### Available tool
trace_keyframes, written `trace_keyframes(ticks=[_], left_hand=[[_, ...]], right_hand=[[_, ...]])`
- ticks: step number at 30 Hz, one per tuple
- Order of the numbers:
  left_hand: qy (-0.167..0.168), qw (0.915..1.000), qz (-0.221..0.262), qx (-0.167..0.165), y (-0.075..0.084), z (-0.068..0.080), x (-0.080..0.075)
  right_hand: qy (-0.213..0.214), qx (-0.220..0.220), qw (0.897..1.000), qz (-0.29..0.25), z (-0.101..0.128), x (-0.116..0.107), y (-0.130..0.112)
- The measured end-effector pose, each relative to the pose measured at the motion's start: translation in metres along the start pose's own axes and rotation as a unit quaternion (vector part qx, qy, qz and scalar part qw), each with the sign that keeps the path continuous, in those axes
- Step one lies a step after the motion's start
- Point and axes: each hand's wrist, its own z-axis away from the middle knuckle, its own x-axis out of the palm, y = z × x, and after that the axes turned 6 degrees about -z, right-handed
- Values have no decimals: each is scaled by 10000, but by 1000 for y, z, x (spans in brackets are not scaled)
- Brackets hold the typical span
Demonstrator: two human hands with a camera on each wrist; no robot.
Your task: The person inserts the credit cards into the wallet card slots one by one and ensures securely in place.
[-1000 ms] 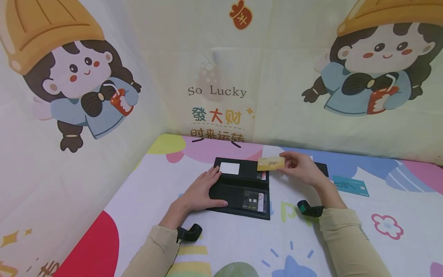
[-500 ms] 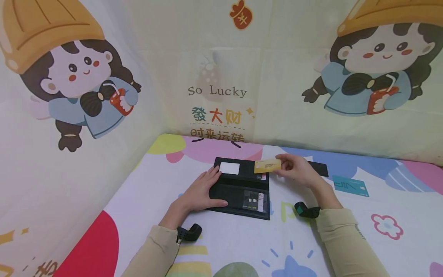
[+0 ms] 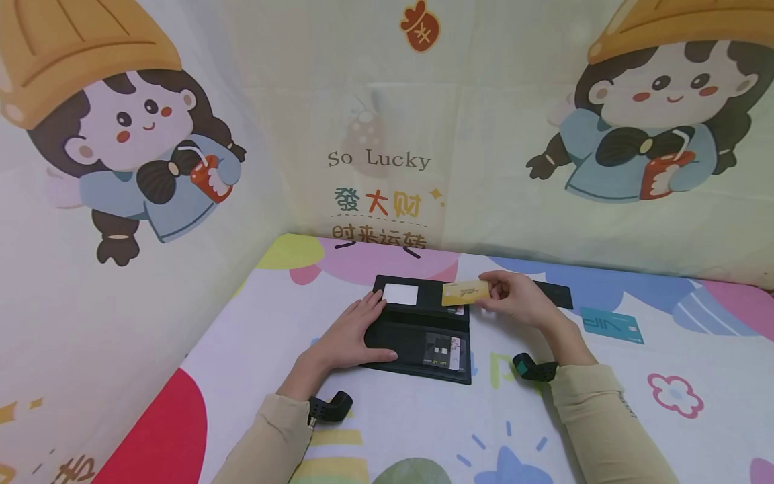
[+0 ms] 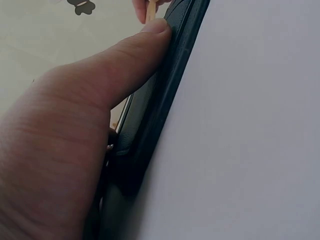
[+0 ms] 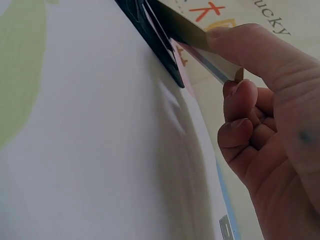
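A black card wallet (image 3: 399, 349) lies unfolded on the table, with a white card (image 3: 400, 294) in its upper half and a dark card (image 3: 445, 351) in a slot of its lower half. My left hand (image 3: 347, 333) rests on the wallet's left side, fingers and thumb spread; in the left wrist view the thumb (image 4: 120, 65) lies along the wallet's edge. My right hand (image 3: 514, 296) pinches a gold card (image 3: 464, 293) by its right end. In the head view the card overlaps the wallet's upper right part; the right wrist view shows it tilted at the wallet's edge.
Right of the wallet, a teal card (image 3: 612, 325) marked VIP lies on the patterned tablecloth (image 3: 605, 403). A black flat piece (image 3: 555, 294) sits partly behind my right hand. A printed cloth wall (image 3: 496, 168) stands at the table's back edge.
My right hand has moved slightly left and down with the gold card, bringing it further over the wallet's upper half. The left hand stays in place on the wallet.
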Motion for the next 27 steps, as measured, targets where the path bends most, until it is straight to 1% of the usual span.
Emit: trace_keyframes(ticks=[8, 15, 20, 27], left_hand=[[-4, 10000, 19, 5, 0, 0, -1], [10, 10000, 14, 22, 0, -1, 0], [21, 10000, 24, 25, -1, -2, 0], [21, 10000, 57, 52, 0, -1, 0]], right_hand=[[-134, -95, 9996, -210, 0, -2, 1], [-171, -102, 9993, -327, 0, -3, 1], [-124, -119, 9993, -346, 0, -3, 2], [71, -115, 9998, -166, 1, -2, 0]])
